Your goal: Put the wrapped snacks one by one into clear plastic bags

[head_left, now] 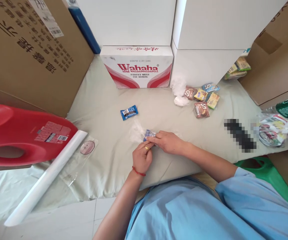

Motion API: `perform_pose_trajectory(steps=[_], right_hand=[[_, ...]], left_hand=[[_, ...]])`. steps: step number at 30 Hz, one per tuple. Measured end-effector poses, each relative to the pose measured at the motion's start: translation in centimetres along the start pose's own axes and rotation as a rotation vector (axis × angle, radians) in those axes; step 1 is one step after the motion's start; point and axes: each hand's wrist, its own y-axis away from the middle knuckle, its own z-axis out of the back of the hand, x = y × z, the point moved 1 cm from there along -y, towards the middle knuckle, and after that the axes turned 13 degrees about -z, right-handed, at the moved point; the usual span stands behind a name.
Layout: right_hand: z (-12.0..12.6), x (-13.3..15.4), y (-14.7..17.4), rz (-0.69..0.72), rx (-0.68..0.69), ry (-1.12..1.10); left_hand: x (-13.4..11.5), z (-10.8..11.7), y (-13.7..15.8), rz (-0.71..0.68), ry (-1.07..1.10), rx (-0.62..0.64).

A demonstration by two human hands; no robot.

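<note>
My left hand (pixel 142 157), with a ring and a red cord bracelet, is closed on the near side of a small blue patterned packet (pixel 148 133). From the right, my right hand (pixel 168 142) pinches the same packet, its fingers meeting the left ones. Both hands rest low over the cloth. Crumpled clear plastic (pixel 135 131) spreads out left of the packet; whether it wraps the packet I cannot tell. The packet's lower part is hidden by my fingers. Just beyond lies a blue-wrapped snack (pixel 129 112), flat on the cloth.
Several wrapped snacks (pixel 201 95) and white crumpled plastic (pixel 179 87) lie at the back right. Behind stands a Wahaha water carton (pixel 137 81). On the left are a red jug (pixel 28 128), a white roll (pixel 46 178) and a clear bag with a round label (pixel 87 147).
</note>
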Motion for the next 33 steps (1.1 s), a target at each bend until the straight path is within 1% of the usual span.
perform_pose_trajectory(steps=[2, 4, 7, 12, 14, 15, 17, 18, 19, 21, 23, 25, 27, 28, 29, 31, 33], right_hand=[[-0.8, 0.4, 0.2, -0.005, -0.031, -0.013], [-1.1, 1.0, 0.1, -0.012, -0.053, -0.025], [-0.9, 2.0, -0.3, -0.015, -0.057, -0.047], [-1.0, 2.6, -0.7, 0.002, -0.067, -0.065], [-1.2, 2.6, -0.6, 0.001, -0.069, -0.045], [-1.3, 2.6, -0.5, 0.0, -0.069, -0.025], [-1.5, 2.7, -0.2, -0.004, -0.065, 0.015], [-1.6, 2.8, -0.1, -0.007, -0.066, 0.026], [-1.6, 3.0, 0.0, -0.011, -0.068, 0.033], [-1.6, 3.3, 0.1, -0.018, -0.07, 0.042], [-1.7, 3.6, 0.0, -0.017, -0.068, 0.052], [-1.7, 3.6, 0.0, -0.015, -0.068, 0.052], [-1.7, 3.5, 0.1, -0.022, -0.067, 0.039], [-1.7, 3.4, 0.3, -0.027, -0.065, 0.03], [-1.7, 3.2, 0.4, -0.032, -0.064, 0.022], [-1.7, 3.0, 0.7, -0.035, -0.062, 0.01], [-1.9, 2.9, 0.9, -0.031, -0.065, -0.007]], left_hand=[[0.2, 0.4, 0.2, 0.08, 0.168, -0.12], [0.3, 0.7, 0.5, 0.181, 0.258, -0.239], [0.2, 0.7, 1.0, 0.335, 0.288, -0.362], [-0.3, 0.8, 1.5, 0.529, 0.38, -0.566], [-0.3, 1.3, 1.8, 0.602, 0.372, -0.651], [-0.3, 1.8, 1.9, 0.639, 0.332, -0.701], [0.1, 2.8, 2.1, 0.701, 0.169, -0.765], [0.5, 3.4, 2.1, 0.721, 0.05, -0.763], [0.9, 4.0, 2.0, 0.734, -0.071, -0.726], [1.9, 4.8, 1.5, 0.739, -0.242, -0.571], [3.2, 5.1, 0.6, 0.743, -0.299, -0.393], [4.3, 5.1, -0.4, 0.755, -0.301, -0.228], [4.9, 5.0, -1.1, 0.761, -0.306, -0.113], [4.9, 4.9, -1.3, 0.757, -0.309, -0.1], [4.7, 4.9, -1.4, 0.747, -0.301, -0.119], [3.5, 4.6, -1.4, 0.718, -0.214, -0.225], [1.7, 4.1, -1.4, 0.661, -0.073, -0.326]])
